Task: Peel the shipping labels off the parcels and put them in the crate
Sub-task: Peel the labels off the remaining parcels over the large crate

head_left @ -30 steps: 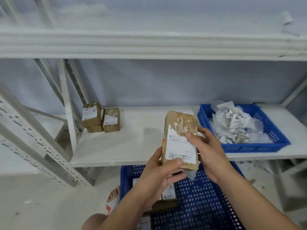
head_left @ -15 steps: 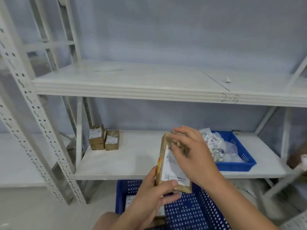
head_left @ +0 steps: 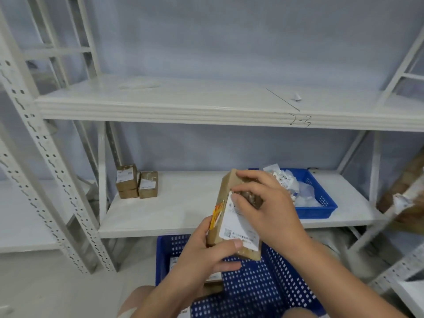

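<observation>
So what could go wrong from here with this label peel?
1. The fingers of the right hand pick at only the top edge of the label, so it may tear instead of lifting whole.
2. The left hand grips the parcel with its thumb on the label's lower edge, which could stall the peel.

Soft, even, cool indoor light with a bluish-white cast and no glare. Faint shadow sits beneath the upper shelf. The wide-angle lens bows the rack uprights outward near the edges. Overall focus is slightly soft; blur smears the far right edge.
</observation>
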